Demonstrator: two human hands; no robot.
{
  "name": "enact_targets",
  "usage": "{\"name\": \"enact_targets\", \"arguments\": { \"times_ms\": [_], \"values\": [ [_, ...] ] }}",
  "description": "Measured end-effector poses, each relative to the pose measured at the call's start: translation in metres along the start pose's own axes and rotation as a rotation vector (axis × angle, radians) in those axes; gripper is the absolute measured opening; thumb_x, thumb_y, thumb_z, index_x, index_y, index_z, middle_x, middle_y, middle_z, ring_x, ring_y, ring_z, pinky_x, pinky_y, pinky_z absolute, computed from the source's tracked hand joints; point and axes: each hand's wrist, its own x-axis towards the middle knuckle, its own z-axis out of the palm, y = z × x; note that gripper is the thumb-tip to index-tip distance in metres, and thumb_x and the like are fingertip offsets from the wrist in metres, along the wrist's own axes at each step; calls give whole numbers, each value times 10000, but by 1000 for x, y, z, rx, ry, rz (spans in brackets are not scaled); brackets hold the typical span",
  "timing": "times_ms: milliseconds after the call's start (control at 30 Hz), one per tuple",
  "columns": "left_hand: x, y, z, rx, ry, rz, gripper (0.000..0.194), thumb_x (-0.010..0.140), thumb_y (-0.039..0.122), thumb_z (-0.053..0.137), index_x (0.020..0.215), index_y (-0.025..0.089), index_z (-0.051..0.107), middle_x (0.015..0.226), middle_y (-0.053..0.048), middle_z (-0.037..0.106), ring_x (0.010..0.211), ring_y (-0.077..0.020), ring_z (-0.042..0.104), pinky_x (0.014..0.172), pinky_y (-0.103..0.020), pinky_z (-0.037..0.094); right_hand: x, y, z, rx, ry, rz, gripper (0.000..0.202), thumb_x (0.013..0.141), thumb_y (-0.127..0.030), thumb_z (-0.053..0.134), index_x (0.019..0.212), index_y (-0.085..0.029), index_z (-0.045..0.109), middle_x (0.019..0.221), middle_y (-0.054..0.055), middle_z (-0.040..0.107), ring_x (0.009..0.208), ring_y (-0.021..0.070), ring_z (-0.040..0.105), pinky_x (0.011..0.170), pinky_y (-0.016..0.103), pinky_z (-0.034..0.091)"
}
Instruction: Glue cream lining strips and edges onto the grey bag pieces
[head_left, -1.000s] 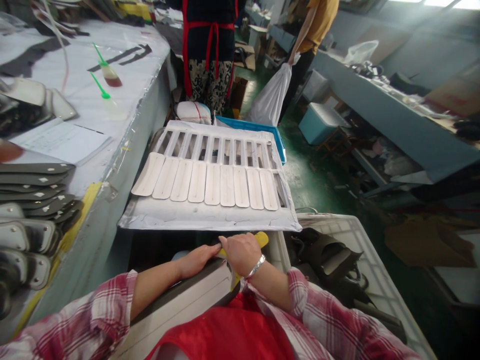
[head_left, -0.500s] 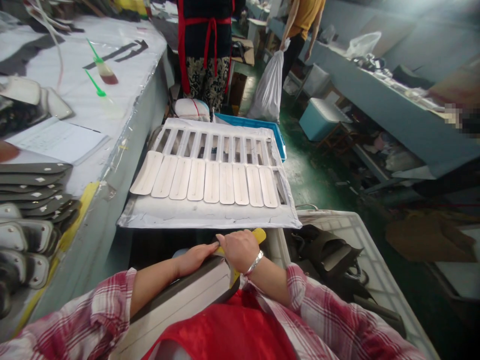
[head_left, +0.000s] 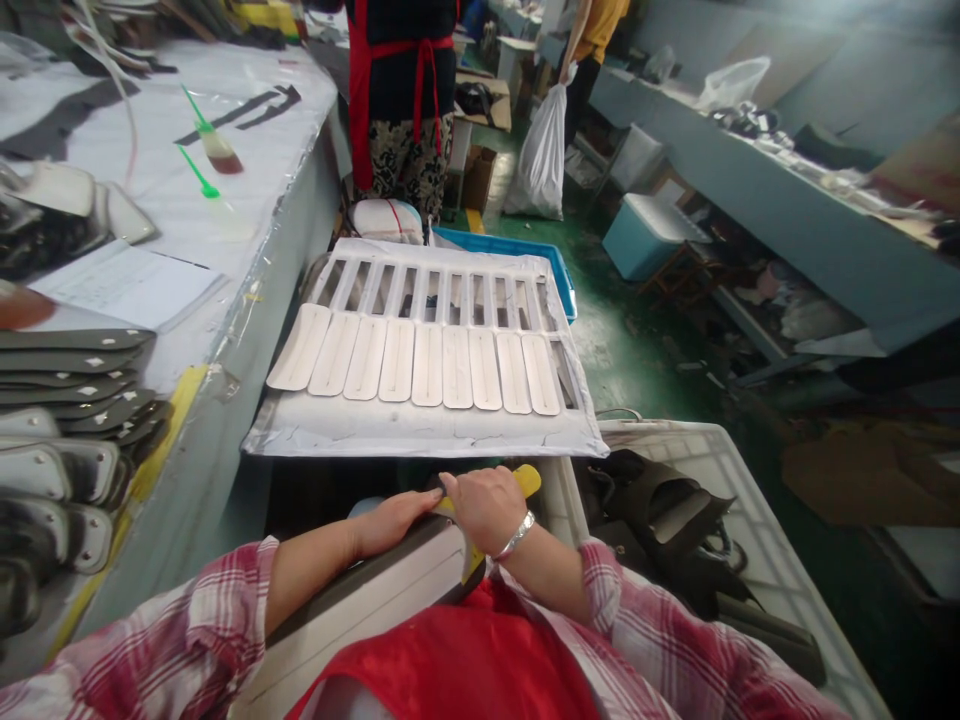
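Observation:
My right hand [head_left: 486, 508], wearing a silver bracelet, is closed around a yellow flat strip-like tool [head_left: 529, 481]. One end of the tool sticks out beyond the fingers, and more yellow shows below the hand. Across my lap lies a long bag-like piece [head_left: 367, 625] with a white face and dark edges. My left hand [head_left: 396, 520] grips its far edge, fingertips close to the right thumb; its fingers are partly hidden. Just beyond is a white slotted board [head_left: 435, 435] with a row of white rounded strips [head_left: 425, 365] on it.
On the left, a table [head_left: 259, 160] carries glue bottles [head_left: 217, 150], an open notebook [head_left: 127, 285] and stacked dark straps [head_left: 71, 370]. A white crate [head_left: 712, 440] at my right holds dark bag parts [head_left: 667, 530]. A blue bin [head_left: 561, 275] and two people are farther ahead.
The view has shifted slightly, so most things appear a little to the right. Both hands keep their hold. The person in yellow, carrying a white sack, has moved slightly farther off.

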Motion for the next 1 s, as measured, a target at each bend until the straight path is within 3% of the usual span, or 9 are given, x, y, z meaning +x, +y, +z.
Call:
{"name": "enact_targets", "arguments": {
  "times_ms": [267, 467, 733, 833, 1000],
  "values": [
    [-18, 9, -6, 103, -36, -16, 522, 904, 497, 228, 929, 156, 622, 980, -42, 643, 963, -203, 540, 929, -311, 362, 28, 4, -11, -48, -81, -349, 497, 933, -414, 293, 709, -189, 675, 704, 53, 691, 688, 180, 621, 600, 296, 303],
    [-24, 28, -5, 55, -48, -116, 560, 900, 527, 217, 901, 148, 630, 959, -40, 649, 905, -198, 564, 863, -285, 402, 38, 11, -6, -57, -54, -475, 524, 922, -447, 309, 659, -177, 674, 701, 52, 695, 680, 176, 622, 579, 300, 271],
    [-23, 40, -8, 18, -130, -44, 556, 894, 539, 245, 1176, 166, 547, 1214, -43, 566, 1129, -210, 479, 1019, -292, 289, 57, 16, -9, -70, -79, -747, 541, 916, -469, 307, 669, -178, 689, 716, 53, 696, 658, 149, 597, 577, 293, 268],
    [-23, 38, -8, 29, -155, -78, 568, 888, 550, 254, 1234, 174, 502, 1258, -42, 535, 1180, -215, 439, 1047, -310, 259, 63, 16, -11, -83, -78, -854, 536, 910, -487, 307, 676, -194, 689, 708, 50, 693, 654, 146, 586, 586, 283, 282],
    [-21, 36, -8, 46, -162, -81, 538, 895, 534, 263, 1252, 197, 481, 1264, -28, 529, 1183, -193, 437, 1054, -296, 247, 59, 19, -11, -84, -99, -816, 502, 917, -439, 315, 694, -201, 696, 717, 47, 695, 665, 140, 591, 599, 276, 292]
  ]
}}
